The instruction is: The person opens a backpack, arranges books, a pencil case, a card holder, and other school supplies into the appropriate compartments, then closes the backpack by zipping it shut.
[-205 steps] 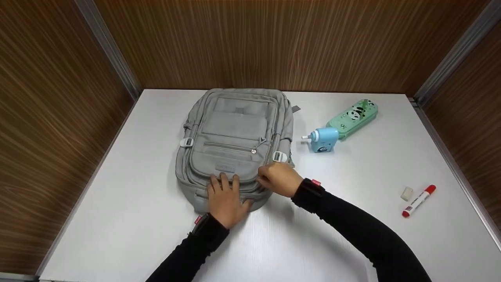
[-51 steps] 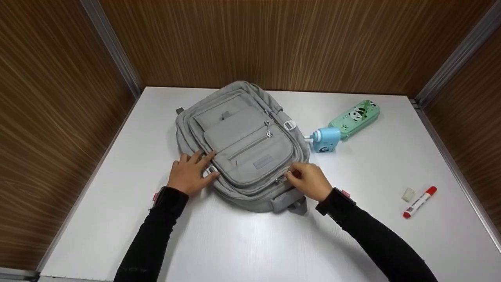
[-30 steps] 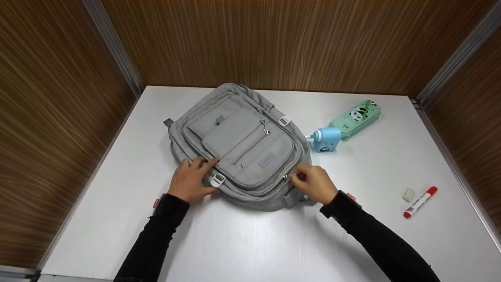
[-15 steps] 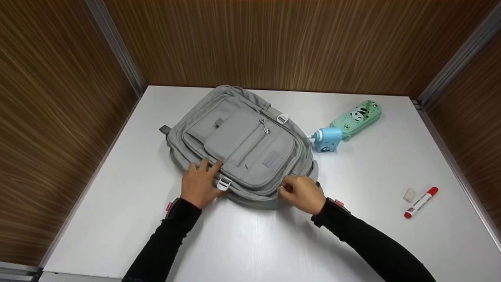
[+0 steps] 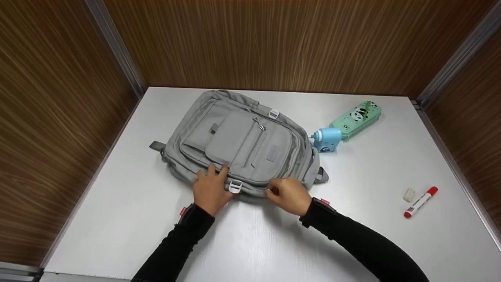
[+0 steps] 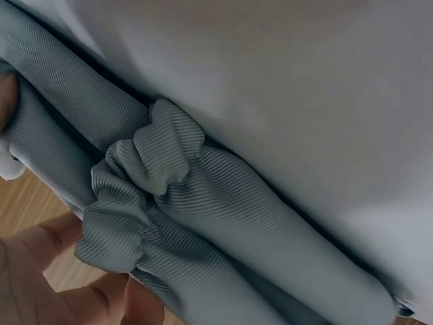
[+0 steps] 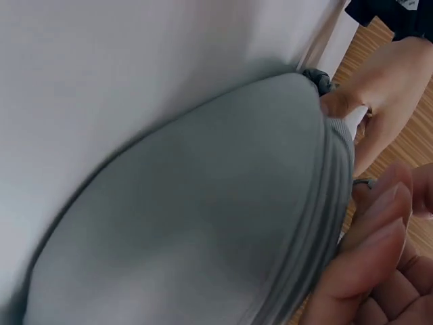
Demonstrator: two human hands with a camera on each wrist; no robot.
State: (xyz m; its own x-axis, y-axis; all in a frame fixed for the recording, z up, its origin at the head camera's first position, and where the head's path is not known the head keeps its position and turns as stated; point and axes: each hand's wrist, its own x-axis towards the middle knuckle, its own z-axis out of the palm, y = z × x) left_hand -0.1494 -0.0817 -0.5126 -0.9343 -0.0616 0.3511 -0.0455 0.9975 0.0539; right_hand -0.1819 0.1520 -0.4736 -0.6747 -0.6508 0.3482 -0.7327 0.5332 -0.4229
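A grey backpack (image 5: 238, 137) lies front side up on the white table, its top toward the left. My left hand (image 5: 211, 192) grips its near side by a white buckle (image 5: 235, 186), fingers on top and thumb at the side edge. In the left wrist view those fingers lie against the gathered grey fabric (image 6: 155, 162). My right hand (image 5: 289, 196) pinches at the zipper along the bag's near edge, close to its bottom corner. The fingers mostly hide the zipper pull (image 7: 365, 181); a small metallic bit shows in the right wrist view.
A light blue bottle (image 5: 328, 139) with a white nozzle stands right beside the backpack. Behind it lies a green panda-print pencil case (image 5: 356, 117). Farther right are a small whitish eraser (image 5: 409, 194) and a red-capped marker (image 5: 420, 202). Wood-grain panels (image 5: 274, 43) bound the table.
The backpack has turned anticlockwise, its top swinging left. My left hand has shifted from its bottom to its side. My right hand has lately moved left along the zipper edge.
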